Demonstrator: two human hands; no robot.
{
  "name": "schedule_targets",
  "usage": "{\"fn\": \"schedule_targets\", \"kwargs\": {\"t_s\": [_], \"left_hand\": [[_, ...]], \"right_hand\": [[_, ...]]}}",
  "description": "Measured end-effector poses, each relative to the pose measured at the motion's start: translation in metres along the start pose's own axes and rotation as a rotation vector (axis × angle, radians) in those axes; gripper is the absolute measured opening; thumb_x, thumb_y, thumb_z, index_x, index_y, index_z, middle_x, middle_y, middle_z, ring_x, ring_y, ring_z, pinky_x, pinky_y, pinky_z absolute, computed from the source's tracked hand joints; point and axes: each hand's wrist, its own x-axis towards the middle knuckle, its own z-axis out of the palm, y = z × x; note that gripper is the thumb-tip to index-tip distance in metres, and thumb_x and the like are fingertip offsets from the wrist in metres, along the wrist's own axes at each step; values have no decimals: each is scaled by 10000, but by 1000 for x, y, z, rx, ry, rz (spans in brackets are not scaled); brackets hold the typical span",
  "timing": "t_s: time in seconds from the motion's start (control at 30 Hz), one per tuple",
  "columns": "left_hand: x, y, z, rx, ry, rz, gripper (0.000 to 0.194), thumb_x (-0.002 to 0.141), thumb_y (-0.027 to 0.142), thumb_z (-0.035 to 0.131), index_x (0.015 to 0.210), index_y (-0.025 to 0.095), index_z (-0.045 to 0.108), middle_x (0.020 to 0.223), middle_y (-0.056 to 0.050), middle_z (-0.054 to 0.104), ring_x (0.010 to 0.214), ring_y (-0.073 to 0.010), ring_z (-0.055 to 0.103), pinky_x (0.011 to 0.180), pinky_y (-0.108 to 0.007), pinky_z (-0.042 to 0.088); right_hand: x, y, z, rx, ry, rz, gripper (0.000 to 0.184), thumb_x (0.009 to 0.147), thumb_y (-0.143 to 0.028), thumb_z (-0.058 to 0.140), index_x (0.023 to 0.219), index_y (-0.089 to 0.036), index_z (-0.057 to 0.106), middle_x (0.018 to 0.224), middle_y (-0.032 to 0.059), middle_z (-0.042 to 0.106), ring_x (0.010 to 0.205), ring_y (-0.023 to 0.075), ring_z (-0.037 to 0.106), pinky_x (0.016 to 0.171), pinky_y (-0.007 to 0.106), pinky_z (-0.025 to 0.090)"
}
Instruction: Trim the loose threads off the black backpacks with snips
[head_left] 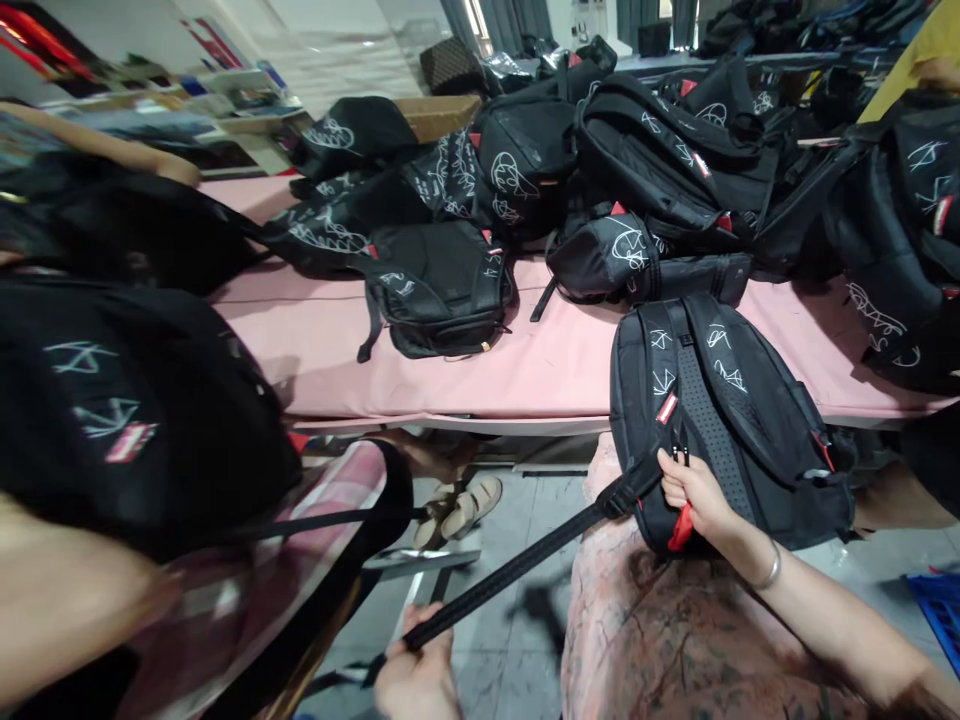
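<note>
A black backpack [720, 430] with white scribble prints rests on my lap, leaning on the table edge with its back panel and shoulder straps facing up. From its lower left side a black webbing strap [517, 565] runs out, pulled straight. My left hand [420, 665] is closed around the strap's far end, low in the view. My right hand [697, 495], with a silver bangle on the wrist, is closed at the lower end of the backpack's left shoulder strap, near a small black buckle [679, 455]. A bit of red fabric [681, 528] shows under that hand.
Several black backpacks [442, 285] lie on the pink-covered table [337, 365]. A person in plaid [352, 485] sits at the left with another backpack [142, 400]. Sandals [472, 505] are on the tiled floor. A blue crate [937, 610] stands at right.
</note>
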Motion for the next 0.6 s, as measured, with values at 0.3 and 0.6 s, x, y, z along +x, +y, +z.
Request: {"fn": "schedule_targets", "kwargs": {"t_s": [0.3, 0.6], "left_hand": [[-11, 23, 34, -111, -4, -64, 544, 777, 618, 291, 699, 136, 531, 507, 46, 347, 374, -46, 269, 321, -158, 233], [-114, -12, 123, 158, -616, -336, 465, 499, 227, 797, 929, 115, 658, 761, -53, 684, 651, -121, 602, 660, -234, 481]], "right_hand": [[2, 5, -13, -86, 37, 21, 537, 573, -461, 757, 592, -210, 282, 430, -138, 238, 352, 0, 161, 316, 145, 89], [1, 6, -17, -128, 17, 59, 551, 577, -457, 758, 586, -211, 265, 429, -142, 214, 356, -4, 148, 324, 144, 88]]}}
